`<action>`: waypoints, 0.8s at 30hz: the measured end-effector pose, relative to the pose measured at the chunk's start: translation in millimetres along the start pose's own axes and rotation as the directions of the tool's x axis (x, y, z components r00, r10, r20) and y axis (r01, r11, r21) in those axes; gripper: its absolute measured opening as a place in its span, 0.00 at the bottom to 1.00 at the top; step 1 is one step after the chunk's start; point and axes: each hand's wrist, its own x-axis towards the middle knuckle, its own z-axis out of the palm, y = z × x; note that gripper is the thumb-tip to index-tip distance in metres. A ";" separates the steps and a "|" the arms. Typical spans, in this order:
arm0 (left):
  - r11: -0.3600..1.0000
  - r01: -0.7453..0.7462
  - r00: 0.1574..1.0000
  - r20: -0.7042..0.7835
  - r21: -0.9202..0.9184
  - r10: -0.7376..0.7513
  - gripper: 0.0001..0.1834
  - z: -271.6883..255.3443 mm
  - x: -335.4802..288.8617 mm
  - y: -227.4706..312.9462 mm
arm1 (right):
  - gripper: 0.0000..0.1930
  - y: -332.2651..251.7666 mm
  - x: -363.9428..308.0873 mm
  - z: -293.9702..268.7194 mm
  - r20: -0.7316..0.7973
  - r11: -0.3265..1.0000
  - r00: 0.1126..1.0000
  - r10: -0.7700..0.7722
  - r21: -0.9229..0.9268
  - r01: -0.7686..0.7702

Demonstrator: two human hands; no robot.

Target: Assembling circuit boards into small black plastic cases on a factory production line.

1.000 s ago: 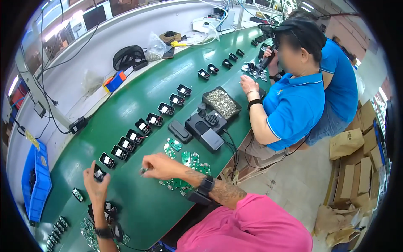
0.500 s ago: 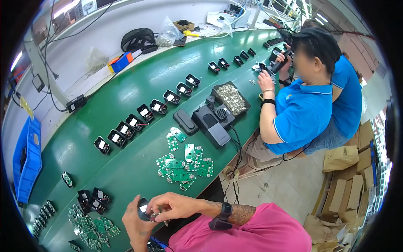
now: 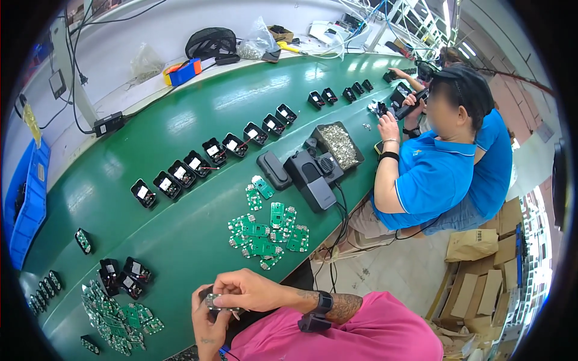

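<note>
My left hand (image 3: 208, 322) is closed around a small black plastic case (image 3: 211, 295), held low over the front edge of the table. A green circuit board (image 3: 212, 302) shows at the open top of the case. My right hand (image 3: 250, 290) pinches the board with thumb and fingers from the right side, pressing against the case. My fingers hide part of both. Beyond my hands a loose pile of green circuit boards (image 3: 260, 246) lies on the green table (image 3: 174, 246). Several open black cases (image 3: 125, 278) with parts inside stand to the left, beside another pile of boards (image 3: 114, 319).
A row of open black cases (image 3: 214, 151) runs diagonally across the table. A dark device (image 3: 313, 180) stands beside a box of small metal parts (image 3: 338, 145). Two co-workers in blue shirts (image 3: 430, 165) sit at the right. A blue bin (image 3: 30, 204) is at far left.
The case has tilted in my hands, and the board now covers its opening where a white label showed before. My hands have shifted slightly right in the picture. The whole view has moved a little.
</note>
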 end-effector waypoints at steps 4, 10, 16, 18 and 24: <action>0.963 -0.187 0.968 -0.130 0.192 0.213 0.11 -5.1 1.5 -32.8 | 0.10 -20.9 4.1 7.8 -0.110 0.964 0.970 0.215 0.184 -0.192; 0.962 -0.174 0.941 -0.253 0.212 0.226 0.07 2.7 24.4 -11.4 | 0.16 -21.4 -0.4 -23.9 -0.364 0.973 0.905 0.221 0.152 -0.176; 0.945 -0.278 0.912 -0.262 0.170 0.316 0.06 8.4 24.3 -7.9 | 0.13 -8.3 3.8 -11.8 -0.219 0.908 0.952 0.216 0.404 -0.113; 0.974 -0.213 0.917 -0.327 0.081 0.228 0.05 10.1 21.9 -3.9 | 0.11 -6.6 5.6 -7.1 -0.206 0.913 0.955 0.213 0.391 -0.119; 0.930 -0.302 0.904 -0.248 0.209 0.349 0.13 6.9 21.1 -9.8 | 0.12 -4.1 3.1 0.4 -0.254 0.976 0.960 0.121 0.207 -0.068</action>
